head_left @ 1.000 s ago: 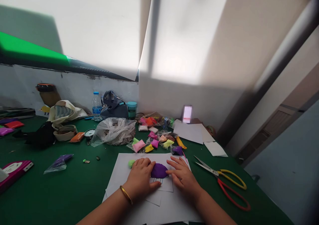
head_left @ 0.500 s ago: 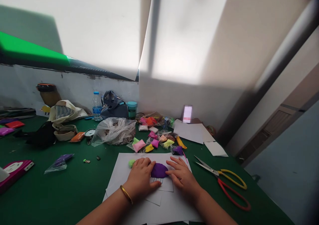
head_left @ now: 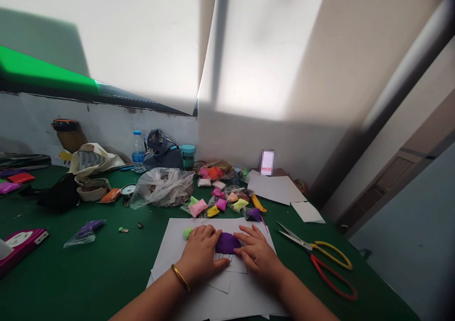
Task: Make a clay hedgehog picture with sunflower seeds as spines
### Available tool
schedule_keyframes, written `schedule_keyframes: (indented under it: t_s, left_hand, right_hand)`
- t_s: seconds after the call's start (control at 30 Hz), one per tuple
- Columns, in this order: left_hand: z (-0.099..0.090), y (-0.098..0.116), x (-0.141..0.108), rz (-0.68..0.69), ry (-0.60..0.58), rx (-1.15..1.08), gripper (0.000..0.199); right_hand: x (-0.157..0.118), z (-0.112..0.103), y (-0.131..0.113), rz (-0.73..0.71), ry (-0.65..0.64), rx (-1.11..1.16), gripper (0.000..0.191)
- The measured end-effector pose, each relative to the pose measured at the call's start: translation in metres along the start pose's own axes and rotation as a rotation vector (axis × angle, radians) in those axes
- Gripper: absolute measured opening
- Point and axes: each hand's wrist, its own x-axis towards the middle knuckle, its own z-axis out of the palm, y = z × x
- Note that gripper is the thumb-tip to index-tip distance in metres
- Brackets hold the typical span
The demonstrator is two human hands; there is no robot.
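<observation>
A flattened purple piece of modelling clay (head_left: 228,243) lies on a small white card (head_left: 239,265) marked with drawn lines, which rests on larger white paper (head_left: 185,307). My left hand (head_left: 204,249), a gold bangle at its wrist, lies flat with its fingers against the clay's left edge and its thumb below. At the clay's right edge the fingertips of my right hand (head_left: 258,250) touch it, fingers spread. A green lump of clay (head_left: 187,233) sits just beyond my left hand, at the paper's far left.
Open scissors (head_left: 311,246) with yellow and red handles lie to the right. Beyond the paper are several bright clay packets (head_left: 198,207) and a clear plastic bag (head_left: 165,187). A purple packet (head_left: 85,233) and a magenta box (head_left: 26,247) lie left. A water bottle (head_left: 138,151) stands by the wall.
My right hand has shifted slightly left, its fingertips closer against the clay's right edge. My left hand has stayed in place.
</observation>
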Motion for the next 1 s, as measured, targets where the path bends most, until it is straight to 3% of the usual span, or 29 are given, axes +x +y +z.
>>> schedule_keyframes:
  t_s: [0.73,1.0]
  left_hand:
    - [0.0016,-0.0013,-0.0004,0.013,0.017,-0.005,0.075]
    - [0.001,-0.0007,0.0001,0.005,0.01,0.002,0.077]
  right_hand:
    - [-0.0014,-0.0004,-0.0052,-0.08,0.029,-0.058,0.04]
    - [-0.0029,-0.0025,0.0017,-0.004,0.101,-0.043,0.033]
